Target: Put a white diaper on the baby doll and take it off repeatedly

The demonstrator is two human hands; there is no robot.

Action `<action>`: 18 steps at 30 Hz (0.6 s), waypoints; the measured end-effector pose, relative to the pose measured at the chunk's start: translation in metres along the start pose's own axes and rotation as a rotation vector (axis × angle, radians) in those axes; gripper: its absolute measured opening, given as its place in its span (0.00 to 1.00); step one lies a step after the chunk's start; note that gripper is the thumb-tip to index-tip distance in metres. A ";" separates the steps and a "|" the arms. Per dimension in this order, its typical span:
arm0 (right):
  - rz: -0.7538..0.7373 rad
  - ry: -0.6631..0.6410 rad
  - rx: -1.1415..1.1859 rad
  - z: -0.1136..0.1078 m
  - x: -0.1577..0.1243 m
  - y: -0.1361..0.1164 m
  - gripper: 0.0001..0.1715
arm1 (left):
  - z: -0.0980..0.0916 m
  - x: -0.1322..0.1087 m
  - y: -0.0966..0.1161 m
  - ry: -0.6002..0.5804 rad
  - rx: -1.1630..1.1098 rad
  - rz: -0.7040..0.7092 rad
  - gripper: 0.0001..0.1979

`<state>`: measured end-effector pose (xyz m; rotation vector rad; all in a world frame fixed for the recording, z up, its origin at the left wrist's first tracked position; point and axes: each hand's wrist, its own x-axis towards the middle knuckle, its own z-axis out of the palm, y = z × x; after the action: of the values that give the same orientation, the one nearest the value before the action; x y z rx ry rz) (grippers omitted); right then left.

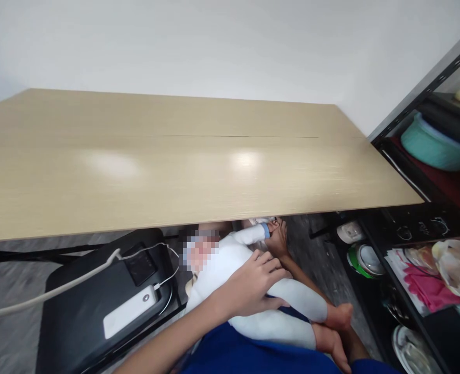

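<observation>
A baby doll (224, 265) in white clothes with a blue cuff lies across the lap; its face is blurred out. Its bare feet point to the lower right. Over the doll's middle and upper leg rests my left hand (255, 280), palm down, fingers slightly bent and thumb apart between the legs. My right hand (278, 239), close under the table's front edge, has its fingers bent around the doll's small hand (271, 227). Part of my right forearm is hidden beneath the doll's legs.
A light wooden table (198, 171) reaches over the doll. At left, a black padded seat (85, 275) bears a white power bank (130, 311), a dark phone (140, 264) and a cable (58, 296). Black shelves (401, 223) at right hold a teal basin (436, 145) and pink cloth (428, 288).
</observation>
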<state>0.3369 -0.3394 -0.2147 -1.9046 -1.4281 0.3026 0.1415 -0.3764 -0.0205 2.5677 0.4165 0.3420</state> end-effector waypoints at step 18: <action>0.126 -0.081 0.331 -0.095 0.014 0.027 0.25 | 0.001 0.006 -0.003 -0.030 -0.010 0.032 0.26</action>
<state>0.4169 -0.3682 -0.1624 -1.7264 -1.2236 0.6419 0.1463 -0.3725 -0.0215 2.5692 0.3622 0.3158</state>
